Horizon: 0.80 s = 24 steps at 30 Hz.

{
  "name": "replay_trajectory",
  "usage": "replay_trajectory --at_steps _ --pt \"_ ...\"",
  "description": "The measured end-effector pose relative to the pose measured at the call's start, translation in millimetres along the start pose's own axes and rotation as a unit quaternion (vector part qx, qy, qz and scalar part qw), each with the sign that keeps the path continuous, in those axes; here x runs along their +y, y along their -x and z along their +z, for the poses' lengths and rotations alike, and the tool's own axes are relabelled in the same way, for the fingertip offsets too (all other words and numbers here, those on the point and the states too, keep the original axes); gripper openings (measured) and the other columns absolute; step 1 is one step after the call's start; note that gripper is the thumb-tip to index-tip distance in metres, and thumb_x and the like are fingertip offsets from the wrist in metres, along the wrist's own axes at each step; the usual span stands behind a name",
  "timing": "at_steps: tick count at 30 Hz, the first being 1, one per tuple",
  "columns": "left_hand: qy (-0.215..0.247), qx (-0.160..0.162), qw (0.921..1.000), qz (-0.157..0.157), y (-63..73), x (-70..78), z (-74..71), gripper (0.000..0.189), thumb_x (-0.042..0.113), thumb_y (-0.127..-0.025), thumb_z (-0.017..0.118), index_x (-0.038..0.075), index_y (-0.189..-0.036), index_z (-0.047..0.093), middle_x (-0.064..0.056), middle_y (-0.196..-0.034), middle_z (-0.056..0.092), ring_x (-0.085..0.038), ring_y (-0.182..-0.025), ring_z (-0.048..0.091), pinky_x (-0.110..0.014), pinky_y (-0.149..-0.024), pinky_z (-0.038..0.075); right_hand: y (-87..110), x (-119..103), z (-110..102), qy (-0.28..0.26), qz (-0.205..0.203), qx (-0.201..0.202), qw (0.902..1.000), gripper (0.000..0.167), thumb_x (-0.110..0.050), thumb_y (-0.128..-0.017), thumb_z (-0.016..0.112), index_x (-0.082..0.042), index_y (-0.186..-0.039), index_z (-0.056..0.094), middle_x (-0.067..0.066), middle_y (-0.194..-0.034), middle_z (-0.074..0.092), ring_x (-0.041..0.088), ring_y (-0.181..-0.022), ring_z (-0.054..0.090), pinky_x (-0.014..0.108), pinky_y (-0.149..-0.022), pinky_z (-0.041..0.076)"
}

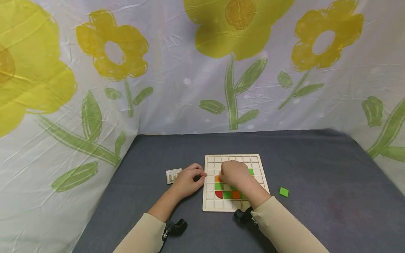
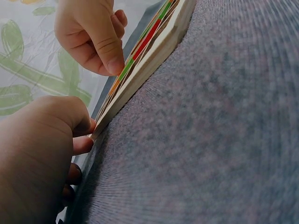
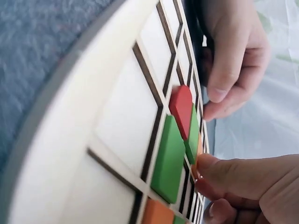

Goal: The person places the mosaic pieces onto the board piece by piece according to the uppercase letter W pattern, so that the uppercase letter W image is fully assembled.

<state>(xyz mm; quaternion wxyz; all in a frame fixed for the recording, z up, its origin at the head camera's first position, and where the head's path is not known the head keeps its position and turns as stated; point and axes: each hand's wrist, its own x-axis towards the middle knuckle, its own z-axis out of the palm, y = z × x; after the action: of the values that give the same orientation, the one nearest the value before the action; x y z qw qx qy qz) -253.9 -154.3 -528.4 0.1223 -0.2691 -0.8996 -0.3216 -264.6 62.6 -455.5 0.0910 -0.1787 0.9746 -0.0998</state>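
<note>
A pale wooden grid board (image 1: 209, 204) lies on the dark cloth. At its left edge, my left hand (image 1: 190, 180) holds the rim between thumb and forefinger. My right hand (image 1: 235, 173) is over the board's middle, its thumb and forefinger pinching an orange square tile (image 1: 217, 179) in the grid. Below that tile sit a green square (image 1: 218, 186) and a red quarter-round piece (image 1: 219, 194). Another orange tile (image 1: 236, 195) lies in the lower coloured row between green ones. The right hand and forearm hide part of the grid.
A small card with a printed grid (image 1: 172, 175) lies left of the board, partly behind the left hand. To the right, a loose green square tile (image 1: 283, 192) rests on the cloth (image 1: 332, 189). A flower-printed curtain (image 1: 177, 105) hangs behind the table.
</note>
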Motion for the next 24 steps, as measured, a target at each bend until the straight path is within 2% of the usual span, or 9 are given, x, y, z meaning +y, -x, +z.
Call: replay_trajectory --at_steps 4,8,12,18,21,24 --pt "0.000 0.003 1.0000 0.002 0.1 0.3 -0.5 0.008 0.012 -0.094 0.072 0.015 -0.096 0.079 0.004 -0.105 0.064 -0.012 -0.084 0.061 -0.033 -0.076 0.054 2.9 3 0 -0.019 0.003 0.001 0.9998 0.025 -0.032 -0.092 0.077 -0.019 -0.072 0.070 -0.006 -0.067 0.060 0.015 -0.058 0.053 0.034 -0.054 0.043" --pt "0.002 0.002 1.0000 0.002 1.1 0.3 -0.3 0.008 0.012 -0.094 0.072 0.014 -0.097 0.079 0.004 -0.105 0.064 -0.012 -0.084 0.061 -0.033 -0.076 0.053 13.5 16 -2 -0.043 0.006 0.009 0.9990 0.020 -0.034 -0.091 0.079 -0.020 -0.078 0.072 -0.007 -0.072 0.062 0.015 -0.062 0.056 0.036 -0.057 0.045" --pt "0.003 -0.005 1.0000 -0.004 1.0 0.2 1.5 0.008 0.013 -0.095 0.072 0.015 -0.097 0.079 0.005 -0.106 0.064 -0.012 -0.083 0.060 -0.032 -0.076 0.053 30.7 42 -5 -0.054 0.016 0.026 0.9981 0.018 -0.035 -0.091 0.078 -0.020 -0.085 0.071 -0.007 -0.074 0.062 0.014 -0.064 0.054 0.035 -0.056 0.045" --pt "-0.005 0.002 0.9999 -0.011 1.5 -1.2 2.6 0.007 0.012 -0.093 0.072 0.016 -0.094 0.078 0.007 -0.105 0.063 -0.010 -0.083 0.059 -0.032 -0.075 0.052 57.6 82 -16 -0.086 0.026 0.048 0.9948 0.019 -0.032 -0.094 0.075 -0.013 -0.097 0.073 -0.006 -0.064 0.058 0.015 -0.056 0.051 0.034 -0.051 0.041" --pt "-0.003 0.000 1.0000 -0.007 0.3 -1.5 2.6 0.007 0.012 -0.093 0.072 0.016 -0.095 0.078 0.006 -0.106 0.063 -0.011 -0.084 0.060 -0.032 -0.076 0.052 69.5 99 -21 -0.096 0.041 0.056 0.9930 0.023 -0.033 -0.094 0.074 -0.011 -0.100 0.073 -0.005 -0.068 0.059 0.015 -0.059 0.052 0.034 -0.053 0.042" --pt "-0.004 -0.002 1.0000 -0.006 0.3 -1.5 1.9 0.008 0.013 -0.094 0.072 0.017 -0.096 0.078 0.005 -0.107 0.064 -0.011 -0.085 0.060 -0.032 -0.077 0.053 78.5 115 -23 -0.111 0.053 0.055 0.9910 0.023 -0.033 -0.095 0.074 -0.011 -0.102 0.073 -0.004 -0.079 0.063 0.015 -0.065 0.054 0.036 -0.057 0.044"
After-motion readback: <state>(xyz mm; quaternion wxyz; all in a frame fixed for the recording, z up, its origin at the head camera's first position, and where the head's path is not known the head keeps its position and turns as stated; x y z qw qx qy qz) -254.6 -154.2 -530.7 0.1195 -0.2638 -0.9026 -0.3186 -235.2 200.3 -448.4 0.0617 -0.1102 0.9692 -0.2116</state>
